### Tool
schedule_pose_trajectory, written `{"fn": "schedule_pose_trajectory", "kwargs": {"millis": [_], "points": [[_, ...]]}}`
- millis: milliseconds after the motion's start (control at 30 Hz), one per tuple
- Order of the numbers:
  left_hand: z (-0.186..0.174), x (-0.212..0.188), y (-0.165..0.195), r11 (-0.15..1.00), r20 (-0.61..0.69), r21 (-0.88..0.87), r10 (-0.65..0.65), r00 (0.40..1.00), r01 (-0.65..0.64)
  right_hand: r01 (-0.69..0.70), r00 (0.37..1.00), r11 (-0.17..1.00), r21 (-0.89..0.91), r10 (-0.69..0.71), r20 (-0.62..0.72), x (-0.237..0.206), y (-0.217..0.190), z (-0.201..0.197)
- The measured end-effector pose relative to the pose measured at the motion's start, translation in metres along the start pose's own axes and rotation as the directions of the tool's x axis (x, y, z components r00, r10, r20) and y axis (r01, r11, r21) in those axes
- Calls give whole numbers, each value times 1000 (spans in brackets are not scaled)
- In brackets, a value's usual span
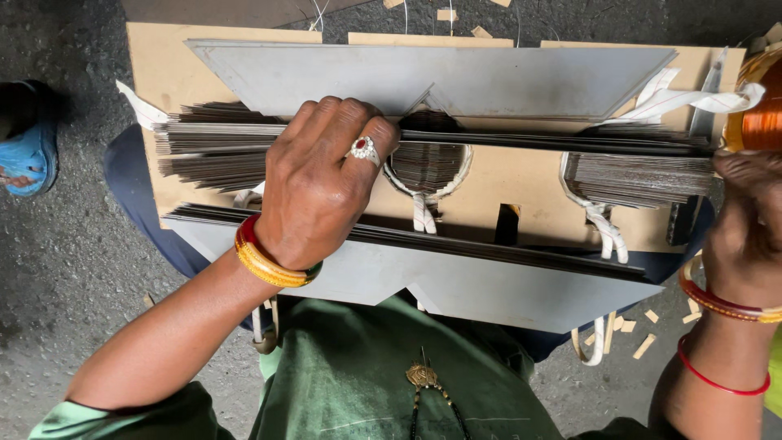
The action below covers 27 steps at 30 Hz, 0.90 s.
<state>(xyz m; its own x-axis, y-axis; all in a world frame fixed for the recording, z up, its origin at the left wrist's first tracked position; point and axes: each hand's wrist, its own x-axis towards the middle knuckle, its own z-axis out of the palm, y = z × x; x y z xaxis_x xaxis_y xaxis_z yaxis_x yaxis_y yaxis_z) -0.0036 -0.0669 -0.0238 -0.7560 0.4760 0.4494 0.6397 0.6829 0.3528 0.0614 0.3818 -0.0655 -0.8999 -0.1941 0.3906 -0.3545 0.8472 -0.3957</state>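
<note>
A: What's the ground like?
B: Rough dark grey floor, gritty, lit evenly by soft daylight.
A: Anything lying about?
B: Pale wood chips at four o'clock, more at twelve, and a blue sandal at nine o'clock

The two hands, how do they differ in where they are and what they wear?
The left hand lies fully in view, palm down on the stack of thin metal sheets; the right hand is cut by the picture's edge, at the sheets' far end beside a copper wire coil. The left hand shows a ring with a red stone; no ring shows on the right. Both wrists wear red and gold bangles.
</note>
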Motion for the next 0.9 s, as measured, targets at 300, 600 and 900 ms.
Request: {"fn": "schedule_pose_trajectory", "kwargs": {"millis": [300,600,900], "points": [[-33,-12,-22,999,-57,-51,-13,998,10,91,981,994,-68,-78,175,45,-63,-18],[-25,-34,-34,965,-174,-260,-79,981,32,135,979,984,-118,-114,170,53,-68,-13],[-20,-42,-36,983,-184,-160,-125,975,96,173,970,983,-67,-158,187,48,-56,-8]]}}
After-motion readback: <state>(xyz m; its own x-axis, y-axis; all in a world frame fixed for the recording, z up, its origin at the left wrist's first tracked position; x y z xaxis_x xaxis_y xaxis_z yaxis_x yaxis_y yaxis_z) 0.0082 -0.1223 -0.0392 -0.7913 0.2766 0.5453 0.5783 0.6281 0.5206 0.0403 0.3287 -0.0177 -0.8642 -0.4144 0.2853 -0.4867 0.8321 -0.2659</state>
